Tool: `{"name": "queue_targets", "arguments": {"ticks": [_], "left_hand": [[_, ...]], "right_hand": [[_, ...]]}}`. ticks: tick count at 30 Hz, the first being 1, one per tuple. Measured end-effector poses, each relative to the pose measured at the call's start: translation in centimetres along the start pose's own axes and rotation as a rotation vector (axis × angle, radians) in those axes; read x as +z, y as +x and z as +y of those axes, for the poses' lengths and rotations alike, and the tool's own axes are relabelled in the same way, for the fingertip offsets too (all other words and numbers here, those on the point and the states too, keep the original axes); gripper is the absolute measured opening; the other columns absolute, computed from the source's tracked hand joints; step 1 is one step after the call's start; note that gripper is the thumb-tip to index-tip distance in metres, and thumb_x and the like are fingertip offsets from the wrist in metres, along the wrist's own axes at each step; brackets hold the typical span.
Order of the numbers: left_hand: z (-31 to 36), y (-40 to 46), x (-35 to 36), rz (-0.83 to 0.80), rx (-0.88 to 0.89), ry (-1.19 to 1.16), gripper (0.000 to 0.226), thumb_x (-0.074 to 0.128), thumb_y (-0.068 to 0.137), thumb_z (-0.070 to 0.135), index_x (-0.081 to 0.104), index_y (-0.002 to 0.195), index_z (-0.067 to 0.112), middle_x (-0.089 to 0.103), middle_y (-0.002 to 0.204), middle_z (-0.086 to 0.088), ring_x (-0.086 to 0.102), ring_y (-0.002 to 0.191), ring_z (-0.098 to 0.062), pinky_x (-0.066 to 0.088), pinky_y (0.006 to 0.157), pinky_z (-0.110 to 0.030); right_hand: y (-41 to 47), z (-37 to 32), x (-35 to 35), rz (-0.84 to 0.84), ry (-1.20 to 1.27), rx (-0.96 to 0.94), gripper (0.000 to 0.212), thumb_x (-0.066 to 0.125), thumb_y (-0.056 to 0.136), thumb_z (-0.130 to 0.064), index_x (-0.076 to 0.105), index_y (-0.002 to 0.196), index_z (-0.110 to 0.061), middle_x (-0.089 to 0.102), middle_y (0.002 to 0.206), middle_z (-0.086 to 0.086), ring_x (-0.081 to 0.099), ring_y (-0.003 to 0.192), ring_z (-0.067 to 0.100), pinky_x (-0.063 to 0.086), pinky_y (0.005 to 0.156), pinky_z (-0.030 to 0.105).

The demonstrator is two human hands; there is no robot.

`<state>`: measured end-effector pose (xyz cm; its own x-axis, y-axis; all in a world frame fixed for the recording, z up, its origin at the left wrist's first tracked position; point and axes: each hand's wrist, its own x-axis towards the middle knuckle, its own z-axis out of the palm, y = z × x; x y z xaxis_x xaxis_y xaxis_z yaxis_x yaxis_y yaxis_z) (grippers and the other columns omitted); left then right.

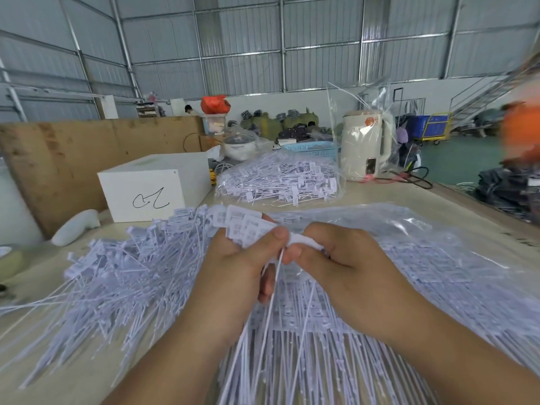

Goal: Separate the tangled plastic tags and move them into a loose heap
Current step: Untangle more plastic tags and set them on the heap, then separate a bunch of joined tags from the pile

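Observation:
My left hand [233, 267] grips a bunch of white plastic tags [244, 226] by their flat heads, their thin tails hanging down past my palm. My right hand [336, 255] pinches one white tag [304, 241] at the edge of that bunch, thumb against fingers. A loose heap of separated tags [122, 273] spreads over the table to the left. Under and right of my hands lie rows of joined tags [409, 276] partly under clear plastic. A further bag of tags [277, 182] sits behind.
A white box [155, 191] with a scribble stands at the back left, before a cardboard sheet [58, 159]. A cream kettle [365, 144] in clear plastic, a blue basket [312, 149] and a cable are at the back right. A blurred orange figure [520, 130] is at the right edge.

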<state>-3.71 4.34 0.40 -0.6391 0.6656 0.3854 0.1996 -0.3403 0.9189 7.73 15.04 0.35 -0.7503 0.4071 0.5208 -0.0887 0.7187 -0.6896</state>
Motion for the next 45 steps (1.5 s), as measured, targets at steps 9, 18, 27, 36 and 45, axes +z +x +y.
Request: {"name": "queue_targets", "arguments": {"ticks": [9, 18, 27, 36, 45], "left_hand": [[0.5, 0.5, -0.8, 0.131, -0.425, -0.479, 0.039, 0.059, 0.090, 0.031, 0.062, 0.057, 0.011, 0.034, 0.052, 0.000, 0.030, 0.032, -0.009, 0.027, 0.032, -0.014], [-0.1, -0.5, 0.3, -0.154, -0.176, -0.159, 0.040, 0.063, 0.075, 0.031, 0.060, 0.085, -0.008, 0.043, 0.045, -0.012, 0.038, 0.035, -0.019, 0.034, 0.038, -0.022], [0.1, -0.9, 0.4, -0.240, -0.197, -0.216, 0.061, 0.057, 0.079, 0.047, 0.061, 0.105, -0.008, 0.050, 0.062, -0.021, 0.046, 0.039, -0.019, 0.041, 0.043, -0.027], [0.0, -1.0, 0.5, -0.387, -0.154, -0.309, 0.061, 0.084, 0.067, 0.038, 0.058, 0.104, -0.004, 0.057, 0.060, -0.007, 0.054, 0.047, -0.016, 0.045, 0.041, -0.023], [0.4, -0.9, 1.0, -0.057, -0.125, -0.264, 0.025, 0.070, 0.071, 0.024, 0.065, 0.088, 0.005, 0.052, 0.049, -0.006, 0.045, 0.036, -0.015, 0.037, 0.035, -0.020]], "right_hand": [[-0.5, -2.2, 0.2, 0.473, -0.211, -0.348, 0.035, 0.046, 0.099, -0.030, 0.030, 0.068, -0.024, 0.024, 0.054, -0.012, 0.029, 0.051, 0.005, 0.022, 0.045, 0.014], [-0.7, -0.9, 0.9, -0.116, -0.003, -0.079, 0.021, 0.032, 0.095, -0.053, 0.027, 0.114, -0.044, 0.069, 0.072, -0.024, 0.063, 0.067, 0.024, 0.049, 0.065, 0.031], [-0.4, -0.6, 0.9, 0.051, -0.052, -0.087, 0.042, 0.032, 0.085, -0.067, 0.044, 0.109, -0.035, 0.056, 0.046, -0.022, 0.051, 0.039, 0.001, 0.035, 0.043, 0.011], [-0.4, -2.2, 0.6, -0.090, 0.217, 0.080, 0.025, 0.030, 0.101, -0.043, 0.043, 0.119, -0.032, 0.057, 0.053, -0.001, 0.062, 0.048, 0.017, 0.050, 0.061, 0.039], [0.2, -1.3, 1.5, -0.058, 0.234, 0.074, 0.034, 0.046, 0.101, -0.025, 0.037, 0.134, -0.029, 0.065, 0.107, -0.011, 0.062, 0.100, 0.024, 0.050, 0.092, 0.033]]}}
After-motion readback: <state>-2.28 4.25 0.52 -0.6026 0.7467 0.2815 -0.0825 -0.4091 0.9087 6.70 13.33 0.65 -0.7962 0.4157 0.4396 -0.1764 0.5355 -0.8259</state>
